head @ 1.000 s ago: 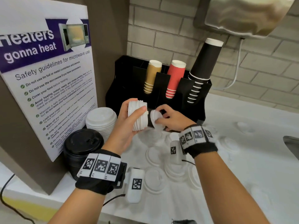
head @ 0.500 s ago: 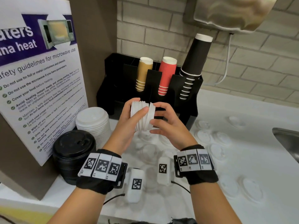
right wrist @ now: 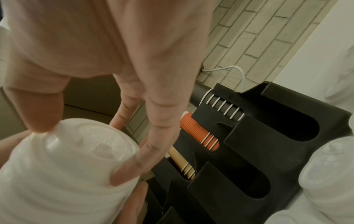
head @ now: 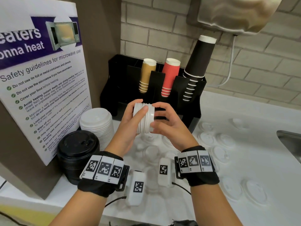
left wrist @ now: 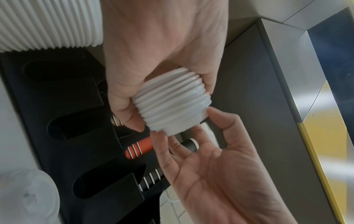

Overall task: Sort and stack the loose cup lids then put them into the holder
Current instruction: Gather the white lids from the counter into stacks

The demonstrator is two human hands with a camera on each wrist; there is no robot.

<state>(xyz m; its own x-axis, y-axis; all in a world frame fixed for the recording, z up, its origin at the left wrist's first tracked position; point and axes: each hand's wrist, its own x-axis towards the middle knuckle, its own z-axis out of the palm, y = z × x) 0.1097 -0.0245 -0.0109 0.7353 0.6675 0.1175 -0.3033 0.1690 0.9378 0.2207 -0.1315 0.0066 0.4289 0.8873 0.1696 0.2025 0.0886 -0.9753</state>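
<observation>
Two hands: both of mine are on one short white ribbed stack of nested plastic cup lids (head: pixel 144 118), held in the air in front of the black plastic cup-and-lid holder (head: pixel 194 101).
Left fingers: my left hand (head: pixel 130 121) wraps the stack's left end, thumb across the near side, fingers curled behind it.
Right fingers: my right hand (head: pixel 169 123) grips the rim of the end lid, fingertips (right wrist: pixel 122 174) spread round its edge and thumb underneath.
Stack axis: its long axis lies roughly level, left to right; the lid tops face right, toward my right palm.
Stack place: above the white counter (head: pixel 244 160), just short of the holder's front slots, touching neither.
Holder: tan ribbed paper cups (head: pixel 146 77), red ribbed paper cups (head: pixel 171 77) and tall black paper cups (head: pixel 197 62) lean in its rear wells.
Counter left: a taller stack of larger white lids (head: pixel 97 124) stands beside a stack of black lids (head: pixel 78 152), under the microwave safety poster (head: pixel 42 75).
Counter right: loose white lids (head: pixel 219 154) lie singly, scattered.
</observation>
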